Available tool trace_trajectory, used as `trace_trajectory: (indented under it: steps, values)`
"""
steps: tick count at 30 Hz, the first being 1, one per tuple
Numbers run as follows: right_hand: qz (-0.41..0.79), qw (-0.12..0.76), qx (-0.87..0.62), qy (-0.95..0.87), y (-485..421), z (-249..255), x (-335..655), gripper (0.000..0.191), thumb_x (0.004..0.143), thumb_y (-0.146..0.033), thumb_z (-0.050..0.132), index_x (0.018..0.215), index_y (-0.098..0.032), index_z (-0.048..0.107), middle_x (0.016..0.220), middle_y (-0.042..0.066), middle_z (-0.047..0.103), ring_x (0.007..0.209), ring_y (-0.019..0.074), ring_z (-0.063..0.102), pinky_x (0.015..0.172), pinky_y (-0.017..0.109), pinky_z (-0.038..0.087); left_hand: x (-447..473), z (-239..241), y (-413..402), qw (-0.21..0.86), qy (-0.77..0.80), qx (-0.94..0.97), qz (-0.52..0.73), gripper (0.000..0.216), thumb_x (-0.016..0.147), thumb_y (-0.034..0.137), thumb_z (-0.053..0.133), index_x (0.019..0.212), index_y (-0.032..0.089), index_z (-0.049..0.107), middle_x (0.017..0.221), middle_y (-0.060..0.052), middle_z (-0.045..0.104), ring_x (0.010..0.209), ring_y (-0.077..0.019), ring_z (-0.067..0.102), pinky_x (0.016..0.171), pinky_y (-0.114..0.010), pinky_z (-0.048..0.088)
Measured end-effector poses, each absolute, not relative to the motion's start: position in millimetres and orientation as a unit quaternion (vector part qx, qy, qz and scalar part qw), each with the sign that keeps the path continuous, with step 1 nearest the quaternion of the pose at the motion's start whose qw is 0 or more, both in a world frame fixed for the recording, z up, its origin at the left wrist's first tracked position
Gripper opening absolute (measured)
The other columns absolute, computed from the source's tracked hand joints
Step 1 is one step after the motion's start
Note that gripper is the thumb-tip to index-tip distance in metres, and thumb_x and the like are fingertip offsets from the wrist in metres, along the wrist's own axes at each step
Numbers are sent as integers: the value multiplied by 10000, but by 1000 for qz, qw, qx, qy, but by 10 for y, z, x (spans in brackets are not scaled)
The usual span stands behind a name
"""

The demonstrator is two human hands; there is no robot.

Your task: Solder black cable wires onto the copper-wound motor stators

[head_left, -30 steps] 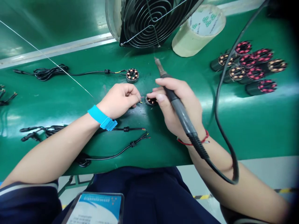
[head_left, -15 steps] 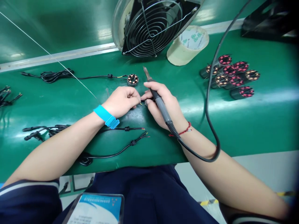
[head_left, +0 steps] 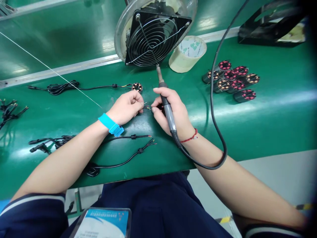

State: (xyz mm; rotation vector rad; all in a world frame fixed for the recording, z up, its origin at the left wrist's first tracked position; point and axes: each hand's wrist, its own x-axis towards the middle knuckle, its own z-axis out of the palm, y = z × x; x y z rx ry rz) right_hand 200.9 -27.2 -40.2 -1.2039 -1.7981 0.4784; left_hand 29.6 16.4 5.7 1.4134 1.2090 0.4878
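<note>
My left hand (head_left: 128,106), with a blue wrist strap (head_left: 111,124), is closed in a pinch. Thin coloured wire ends (head_left: 148,107) and a fine silvery wire tip (head_left: 145,103) stick out from its fingertips. My right hand (head_left: 177,112) grips a soldering iron (head_left: 168,112), its tip pointing away from me towards the fan. Thumb and fingers of that hand also hold a small dark coil stator (head_left: 160,107), mostly hidden, close to the wire ends. Whether wires and stator touch, I cannot tell. Just beyond my left hand lies a stator with copper windings (head_left: 137,87), joined to a black cable (head_left: 94,88).
A fan with a wire guard (head_left: 151,43) stands at the back beside a tape roll (head_left: 187,54). Several wound stators (head_left: 230,79) are grouped at right. Black cables with bare ends (head_left: 123,164) lie nearer me. The iron's cord (head_left: 215,109) loops over my right forearm.
The view has shifted slightly. My hands have drawn a little apart, showing the wire ends between them. The iron has turned to point more straight ahead.
</note>
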Motion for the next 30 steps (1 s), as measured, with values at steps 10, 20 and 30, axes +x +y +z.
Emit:
trace_trajectory:
  steps: [10,20,30]
  values:
    - [250,447,-487,-707,-272,-403,1970,454,796,-187,558,1230,-289,472,833,-22,628,908,208,642,865,405,502,256,67,128,473,462,717,222,50,799,145,534,752,161,542,691,21,595,624,-96,526,627,-228,421]
    - [274,487,-459,-691,-271,-389,1963,430,812,-180,576,1219,-280,479,789,-50,627,822,175,647,833,376,505,256,106,86,335,418,819,206,98,776,184,531,719,159,606,744,-1,630,697,-131,536,690,-267,419]
    - [242,433,-462,-735,-253,-449,2077,498,791,-174,592,1263,-297,493,877,-15,669,866,218,633,896,440,502,304,5,101,388,490,751,211,89,681,100,511,646,153,574,590,40,555,578,-92,473,562,-233,367]
